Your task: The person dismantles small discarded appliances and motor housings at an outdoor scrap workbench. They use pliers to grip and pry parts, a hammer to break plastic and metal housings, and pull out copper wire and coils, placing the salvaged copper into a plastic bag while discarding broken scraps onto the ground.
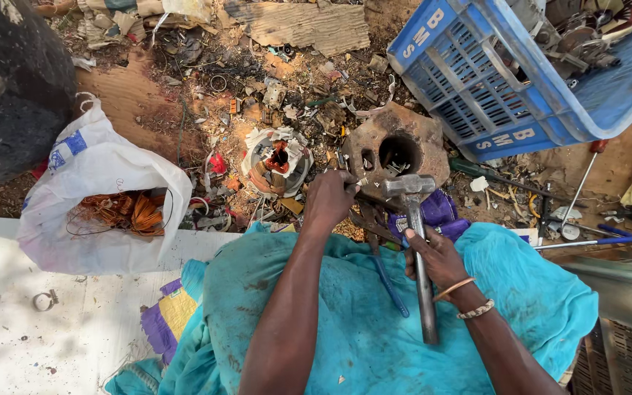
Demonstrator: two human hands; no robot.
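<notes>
Both hands work at the middle of the frame, over a lap draped in teal cloth (374,322). Closed around the shaft of a grey steel hammer (417,234), the right hand (433,256) grips it below the head, which sits just in front of a rusty round metal housing with a dark central hole (396,150). The left hand (328,199) is curled shut around the end of a thin dark metal tool (363,201) that lies against the housing's near edge; what kind of tool it is cannot be told. A blue-handled plier-like tool (389,281) rests on the cloth between the forearms.

Just left of the housing, at centre, lies a motor stator with copper windings and white wrapping (278,159) among scattered scrap on the dirt. At left, a white plastic bag (96,168) holds a tangle of copper wire (122,211). A blue plastic crate (491,80) tipped on its side fills the upper right, with metal parts inside. A red-handled screwdriver (585,179) lies at right, below the crate.
</notes>
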